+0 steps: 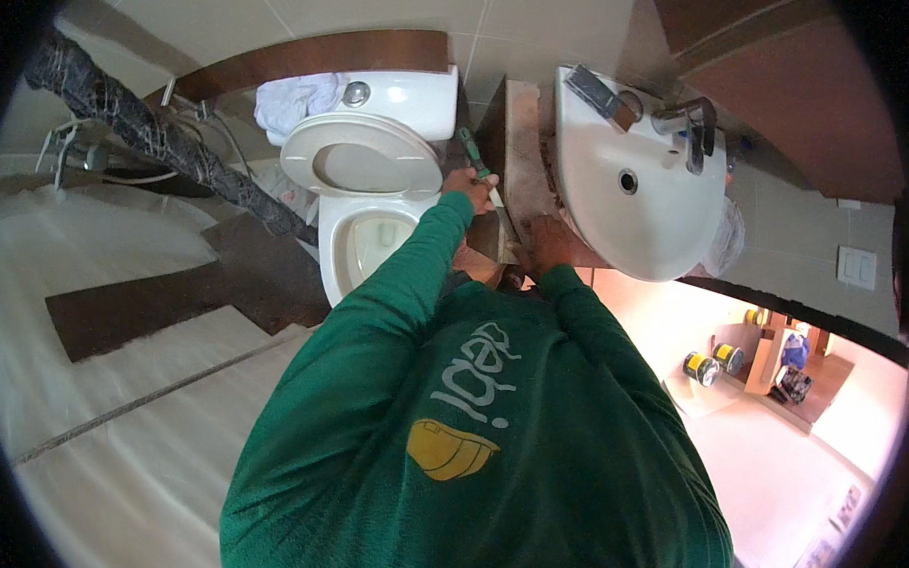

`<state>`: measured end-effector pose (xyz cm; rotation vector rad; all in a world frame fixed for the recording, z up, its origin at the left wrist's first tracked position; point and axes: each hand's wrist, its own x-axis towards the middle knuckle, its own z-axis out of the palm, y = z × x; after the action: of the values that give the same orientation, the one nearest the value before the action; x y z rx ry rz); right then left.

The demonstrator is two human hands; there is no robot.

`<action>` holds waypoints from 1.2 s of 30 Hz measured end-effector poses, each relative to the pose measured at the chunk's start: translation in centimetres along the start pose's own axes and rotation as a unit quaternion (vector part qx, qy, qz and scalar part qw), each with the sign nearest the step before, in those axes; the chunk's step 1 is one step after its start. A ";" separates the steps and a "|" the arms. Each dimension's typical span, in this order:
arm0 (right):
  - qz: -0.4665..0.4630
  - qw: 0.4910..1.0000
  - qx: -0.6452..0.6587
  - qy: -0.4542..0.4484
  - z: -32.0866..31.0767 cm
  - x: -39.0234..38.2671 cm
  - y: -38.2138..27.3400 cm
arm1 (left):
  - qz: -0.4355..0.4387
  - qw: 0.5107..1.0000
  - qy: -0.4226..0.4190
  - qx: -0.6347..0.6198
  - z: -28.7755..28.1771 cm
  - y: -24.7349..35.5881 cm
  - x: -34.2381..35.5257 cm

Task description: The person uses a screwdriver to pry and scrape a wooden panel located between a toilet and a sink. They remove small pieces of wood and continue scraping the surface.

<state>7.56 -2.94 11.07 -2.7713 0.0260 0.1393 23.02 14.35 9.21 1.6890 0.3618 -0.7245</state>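
A slim green-handled tool (474, 153) is held in the narrow gap between a white toilet (410, 165) on the left and a white basin (663, 222) on the right, beside a narrow brown slab (523, 141). It is seen from above, tilted, with the handle end pointing away from the wearer and a pale, thin length running back toward the body. The left hand (468, 188) is closed around its middle, where the handle gives way to the pale part. The right hand (551, 243) is placed lower, just beside the tool's near end and close to the slab; its fingertips are hidden, so whether anything is gripped by it cannot be told. The two hands are set near each other but apart. By its slender shape, the tool is judged to be light and easily steered; the handle looks firm, while the thin part may be flexed if it is pressed sideways, and its edge, too small to be made out, is best treated as sharp. The surest hold is likely to be found on the green handle, with the fingers kept clear of the pale end
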 end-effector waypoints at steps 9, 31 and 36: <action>0.067 0.995 -0.053 0.053 0.9 -0.5 -1.9 | -0.024 0.998 0.023 -0.045 1.5 -2.7 4.1; 0.180 0.977 -0.111 -0.026 -0.3 0.9 -4.2 | 0.121 0.948 0.109 0.272 1.8 -0.5 2.0; 0.106 0.992 -0.068 0.012 -1.3 0.5 -3.9 | 0.029 0.990 0.029 0.139 0.9 -0.7 2.7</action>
<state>8.30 0.26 13.59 -2.9009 0.3287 0.1693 24.38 13.29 6.83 1.9781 0.2607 -0.7086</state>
